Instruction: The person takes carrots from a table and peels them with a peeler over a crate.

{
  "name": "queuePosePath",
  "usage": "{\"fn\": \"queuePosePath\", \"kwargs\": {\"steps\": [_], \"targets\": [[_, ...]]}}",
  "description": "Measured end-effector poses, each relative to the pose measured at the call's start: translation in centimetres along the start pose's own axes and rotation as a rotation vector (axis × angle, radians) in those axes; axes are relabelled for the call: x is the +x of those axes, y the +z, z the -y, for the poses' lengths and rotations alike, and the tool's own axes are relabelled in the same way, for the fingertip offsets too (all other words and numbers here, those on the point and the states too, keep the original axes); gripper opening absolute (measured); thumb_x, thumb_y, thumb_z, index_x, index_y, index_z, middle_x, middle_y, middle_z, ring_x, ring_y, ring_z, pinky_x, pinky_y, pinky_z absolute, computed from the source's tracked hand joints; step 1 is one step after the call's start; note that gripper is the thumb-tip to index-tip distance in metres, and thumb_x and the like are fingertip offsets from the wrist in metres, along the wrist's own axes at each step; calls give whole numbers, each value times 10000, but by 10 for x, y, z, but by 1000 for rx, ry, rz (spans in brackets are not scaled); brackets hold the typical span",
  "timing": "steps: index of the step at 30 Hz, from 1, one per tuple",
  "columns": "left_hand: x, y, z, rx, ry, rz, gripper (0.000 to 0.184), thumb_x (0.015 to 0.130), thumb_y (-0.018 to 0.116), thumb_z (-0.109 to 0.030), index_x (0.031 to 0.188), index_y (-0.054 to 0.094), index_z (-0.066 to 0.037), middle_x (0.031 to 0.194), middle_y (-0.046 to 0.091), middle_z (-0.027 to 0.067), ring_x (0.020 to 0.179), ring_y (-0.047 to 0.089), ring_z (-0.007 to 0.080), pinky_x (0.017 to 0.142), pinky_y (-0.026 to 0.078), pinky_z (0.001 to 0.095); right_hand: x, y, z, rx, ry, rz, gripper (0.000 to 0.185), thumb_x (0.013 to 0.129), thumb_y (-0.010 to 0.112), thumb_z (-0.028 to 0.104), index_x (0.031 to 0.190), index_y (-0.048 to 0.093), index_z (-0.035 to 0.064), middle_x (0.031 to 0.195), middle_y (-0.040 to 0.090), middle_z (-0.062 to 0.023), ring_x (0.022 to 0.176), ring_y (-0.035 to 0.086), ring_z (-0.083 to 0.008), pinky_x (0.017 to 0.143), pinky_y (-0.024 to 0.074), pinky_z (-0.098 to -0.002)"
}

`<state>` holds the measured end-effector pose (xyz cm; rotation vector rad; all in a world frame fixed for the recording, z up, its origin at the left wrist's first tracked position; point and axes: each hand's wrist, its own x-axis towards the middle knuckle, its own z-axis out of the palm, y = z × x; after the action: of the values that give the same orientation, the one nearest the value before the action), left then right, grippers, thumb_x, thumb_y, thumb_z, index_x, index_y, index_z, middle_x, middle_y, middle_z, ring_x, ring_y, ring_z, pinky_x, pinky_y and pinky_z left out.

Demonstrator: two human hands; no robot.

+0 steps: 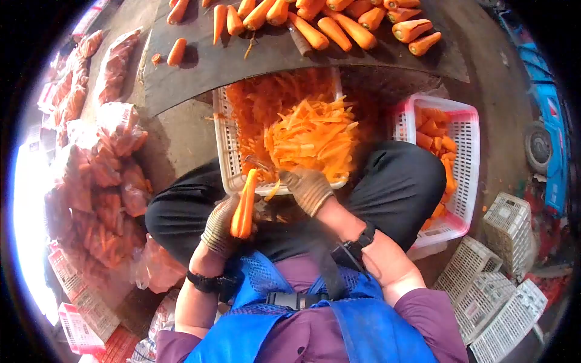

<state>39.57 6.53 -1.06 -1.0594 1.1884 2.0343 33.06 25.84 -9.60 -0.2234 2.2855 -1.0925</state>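
Observation:
My left hand [220,225], in a striped work glove, is wrapped round a carrot [244,209] that points up and away from me. My right hand [307,190], also gloved, is closed on a peeler [259,162], whose thin metal head shows near the carrot's upper end. The handle is mostly hidden by the fingers. Just beyond both hands, between my knees, stands a white plastic basket [226,148] heaped with orange carrot peelings [311,136]. A strip of peel hangs over its near rim.
Many carrots [348,30] and a knife [299,40] lie on a dark board [224,75] ahead. At right, a pink-and-white basket [463,157] holds carrots. Bagged carrots [103,206] are piled at left. Stacked crates [484,302] and a blue vehicle [548,121] stand far right.

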Motion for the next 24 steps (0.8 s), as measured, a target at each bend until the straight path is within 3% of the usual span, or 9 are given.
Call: {"fn": "queuePosePath", "kwargs": {"steps": [7, 10, 16, 19, 20, 22, 24], "targets": [[29, 9, 1, -59, 89, -54, 340, 896, 524, -330, 1012, 559, -12, 741, 601, 79, 579, 593, 172, 509, 486, 254, -6, -5, 8, -10, -102, 81, 659, 869, 288, 612, 817, 641, 57, 743, 608, -215, 733, 594, -395, 628, 455, -472], [39, 7, 1, -29, 136, 13, 319, 897, 525, -305, 1027, 560, -15, 772, 608, 75, 607, 596, 161, 530, 488, 252, 1, 4, 0, -134, -52, 83, 592, 891, 331, 550, 776, 629, 52, 736, 597, -202, 721, 582, -376, 607, 434, -440], [12, 4, -9, 157, 93, 50, 417, 902, 510, -360, 1086, 551, 11, 744, 597, 50, 598, 575, 122, 515, 466, 226, -5, -8, 11, -96, -50, 65, 612, 887, 309, 573, 810, 636, 62, 755, 609, -192, 739, 589, -375, 617, 442, -442], [-12, -3, -5, 186, 104, 10, 407, 882, 525, -395, 993, 565, -5, 705, 591, 73, 568, 575, 155, 502, 470, 248, -1, -7, 14, -163, -9, 61, 629, 880, 305, 592, 820, 641, 63, 762, 611, -192, 747, 591, -377, 626, 445, -445], [-24, -3, -9, 227, 106, 100, 439, 875, 532, -408, 1022, 560, 4, 705, 590, 80, 568, 572, 157, 499, 470, 252, 5, -4, 7, -137, 43, 34, 635, 877, 306, 598, 819, 641, 63, 761, 610, -193, 747, 590, -379, 629, 445, -446], [-43, 8, -13, 170, 64, 49, 437, 877, 535, -384, 1060, 552, 13, 703, 589, 83, 568, 570, 155, 497, 465, 251, 15, 3, -8, -84, 158, -19, 647, 870, 306, 612, 816, 643, 62, 758, 607, -196, 748, 587, -382, 635, 445, -449], [-43, 8, -11, 121, 85, 25, 438, 880, 533, -376, 1079, 547, 14, 706, 590, 81, 569, 570, 153, 503, 464, 245, 10, -2, -2, -65, 100, -4, 641, 871, 316, 606, 808, 643, 58, 750, 603, -201, 749, 586, -384, 638, 445, -448]]}}
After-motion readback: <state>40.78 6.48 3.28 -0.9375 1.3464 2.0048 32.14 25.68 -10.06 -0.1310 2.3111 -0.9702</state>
